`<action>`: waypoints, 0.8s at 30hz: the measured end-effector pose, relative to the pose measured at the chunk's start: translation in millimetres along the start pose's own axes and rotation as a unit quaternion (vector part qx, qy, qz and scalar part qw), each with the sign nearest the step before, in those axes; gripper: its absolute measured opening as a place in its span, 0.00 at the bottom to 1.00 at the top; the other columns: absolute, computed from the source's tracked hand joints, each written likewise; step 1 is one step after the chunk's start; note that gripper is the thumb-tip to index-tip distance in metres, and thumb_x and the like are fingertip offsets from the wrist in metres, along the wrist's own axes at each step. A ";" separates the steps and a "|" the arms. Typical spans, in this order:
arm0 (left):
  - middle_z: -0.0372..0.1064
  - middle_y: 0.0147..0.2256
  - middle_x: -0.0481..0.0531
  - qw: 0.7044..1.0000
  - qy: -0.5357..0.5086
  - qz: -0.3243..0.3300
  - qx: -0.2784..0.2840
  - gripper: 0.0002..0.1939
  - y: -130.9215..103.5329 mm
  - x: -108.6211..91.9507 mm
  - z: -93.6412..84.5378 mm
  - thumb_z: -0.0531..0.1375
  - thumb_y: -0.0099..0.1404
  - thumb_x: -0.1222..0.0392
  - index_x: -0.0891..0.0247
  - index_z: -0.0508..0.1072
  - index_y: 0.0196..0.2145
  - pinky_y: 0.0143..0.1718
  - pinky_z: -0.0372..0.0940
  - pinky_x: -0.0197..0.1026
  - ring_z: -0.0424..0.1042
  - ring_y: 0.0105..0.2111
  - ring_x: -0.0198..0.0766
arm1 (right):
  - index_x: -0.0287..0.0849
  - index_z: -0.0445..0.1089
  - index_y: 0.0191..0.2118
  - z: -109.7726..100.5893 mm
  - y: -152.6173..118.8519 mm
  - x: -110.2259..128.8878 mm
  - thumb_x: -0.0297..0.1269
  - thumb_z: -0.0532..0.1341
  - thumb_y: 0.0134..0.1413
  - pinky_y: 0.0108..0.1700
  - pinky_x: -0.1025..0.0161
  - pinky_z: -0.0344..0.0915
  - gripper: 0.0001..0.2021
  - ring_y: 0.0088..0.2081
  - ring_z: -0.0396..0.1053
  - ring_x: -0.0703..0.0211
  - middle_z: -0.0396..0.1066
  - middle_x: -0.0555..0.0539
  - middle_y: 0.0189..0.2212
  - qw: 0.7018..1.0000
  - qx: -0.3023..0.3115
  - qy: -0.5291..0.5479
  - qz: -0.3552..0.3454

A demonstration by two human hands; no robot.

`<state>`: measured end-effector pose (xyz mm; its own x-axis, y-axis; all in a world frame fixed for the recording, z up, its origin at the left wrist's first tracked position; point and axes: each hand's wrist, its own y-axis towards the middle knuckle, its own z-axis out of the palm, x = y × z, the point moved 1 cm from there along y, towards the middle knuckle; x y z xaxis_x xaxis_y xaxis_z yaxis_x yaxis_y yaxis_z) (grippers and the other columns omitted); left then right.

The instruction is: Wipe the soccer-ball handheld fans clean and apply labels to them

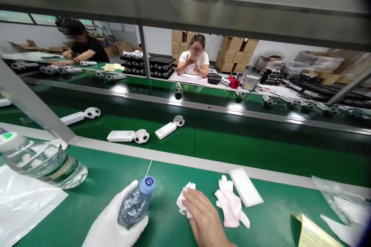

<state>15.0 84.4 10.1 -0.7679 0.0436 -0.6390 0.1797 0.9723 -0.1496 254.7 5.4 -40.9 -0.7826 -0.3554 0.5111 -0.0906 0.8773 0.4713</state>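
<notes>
My left hand (pixel 114 216), in a white glove, is wrapped round a small clear bottle (pixel 135 204) with a blue cap, tilted over the green tabletop (pixel 165 173). My bare right hand (pixel 204 216) has its fingers on a crumpled white tissue (pixel 185 200) resting on the table. Just right of that hand lies a stained white glove (pixel 228 202). Beside the glove is a white foam block (pixel 245 187). A thin stick (pixel 148 167) lies behind the blue cap.
A large water bottle (pixel 46 162) lies at left near a plastic sheet (pixel 26 204). Yellow paper (pixel 314 233) is at lower right. White devices with football-patterned ends (pixel 142 136) lie on the green belt (pixel 220 142). Two people sit beyond. A metal shelf (pixel 185 7) hangs overhead.
</notes>
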 end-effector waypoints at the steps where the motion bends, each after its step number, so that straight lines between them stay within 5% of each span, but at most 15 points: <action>1: 0.67 0.50 0.47 1.000 0.007 0.004 -0.001 0.35 -0.1 -0.9 -0.5 0.60 0.53 0.48 0.55 0.53 0.57 0.47 0.67 0.36 0.70 0.47 0.39 | 0.44 0.68 0.48 0.4 3.9 -0.9 0.20 0.50 0.50 0.52 0.53 0.61 0.22 0.50 0.64 0.52 0.69 0.45 0.48 0.999 0.002 0.028 0.018; 3: 0.67 0.50 0.48 0.999 0.027 0.021 -0.003 0.34 -0.1 -2.9 -1.6 0.59 0.54 0.49 0.57 0.54 0.57 0.46 0.68 0.35 0.71 0.46 0.39 | 0.45 0.72 0.41 -1.7 15.3 -2.6 0.25 0.52 0.54 0.48 0.57 0.63 0.15 0.45 0.67 0.53 0.72 0.45 0.42 0.988 0.001 0.121 0.094; 5: 0.66 0.51 0.48 0.997 0.058 0.053 0.001 0.33 -0.3 -4.9 -2.2 0.58 0.55 0.49 0.57 0.54 0.56 0.47 0.67 0.34 0.70 0.47 0.37 | 0.43 0.72 0.35 -5.8 27.6 -3.1 0.34 0.56 0.56 0.41 0.60 0.65 0.07 0.38 0.68 0.55 0.73 0.46 0.34 0.937 -0.025 0.253 0.240; 8: 0.65 0.52 0.46 0.986 0.123 0.113 0.006 0.31 -1.5 -9.8 -0.9 0.57 0.55 0.51 0.53 0.56 0.56 0.48 0.66 0.35 0.68 0.49 0.37 | 0.42 0.69 0.34 -9.1 41.3 4.6 0.44 0.61 0.52 0.32 0.65 0.63 0.11 0.31 0.68 0.59 0.72 0.49 0.28 0.743 -0.120 0.504 0.423; 10: 0.66 0.51 0.46 0.975 0.163 0.153 0.006 0.31 -2.1 -16.7 1.4 0.57 0.53 0.55 0.52 0.59 0.55 0.47 0.67 0.36 0.69 0.48 0.37 | 0.40 0.69 0.36 -7.0 47.3 15.4 0.45 0.65 0.47 0.32 0.65 0.63 0.14 0.33 0.69 0.58 0.72 0.47 0.32 0.607 -0.159 0.647 0.433; 12: 0.68 0.49 0.47 0.962 0.195 0.189 0.010 0.32 -2.0 -26.9 3.7 0.57 0.50 0.58 0.53 0.61 0.55 0.46 0.68 0.38 0.70 0.46 0.39 | 0.39 0.70 0.37 -2.5 50.3 26.1 0.41 0.69 0.42 0.35 0.64 0.64 0.16 0.37 0.69 0.56 0.73 0.45 0.36 0.517 -0.181 0.720 0.427; 14: 0.69 0.47 0.48 0.952 0.218 0.215 0.027 0.32 -1.3 -38.7 5.0 0.57 0.48 0.60 0.54 0.62 0.54 0.44 0.69 0.40 0.71 0.44 0.41 | 0.39 0.70 0.37 1.7 50.9 33.6 0.38 0.70 0.38 0.37 0.64 0.65 0.17 0.39 0.69 0.56 0.73 0.44 0.36 0.465 -0.206 0.739 0.442; 17: 0.69 0.47 0.50 0.943 0.237 0.226 0.048 0.31 -0.3 -53.3 3.7 0.56 0.49 0.60 0.54 0.64 0.53 0.45 0.68 0.43 0.72 0.43 0.42 | 0.39 0.71 0.35 1.4 51.4 38.7 0.35 0.70 0.38 0.40 0.63 0.65 0.14 0.38 0.69 0.57 0.73 0.46 0.34 0.438 -0.215 0.744 0.456; 24: 0.68 0.48 0.53 0.936 0.265 0.219 0.078 0.33 2.8 -62.8 -2.5 0.55 0.49 0.59 0.57 0.62 0.55 0.46 0.67 0.44 0.71 0.44 0.43 | 0.38 0.71 0.36 -10.9 53.7 38.1 0.34 0.64 0.44 0.37 0.65 0.63 0.10 0.36 0.69 0.57 0.72 0.48 0.29 0.482 -0.173 0.766 0.389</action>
<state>62.3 84.9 51.7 -0.7893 0.5781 -0.2072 0.6044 0.7908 -0.0960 226.7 35.5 11.7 0.9002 -0.0167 0.4351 0.1788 0.9253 -0.3345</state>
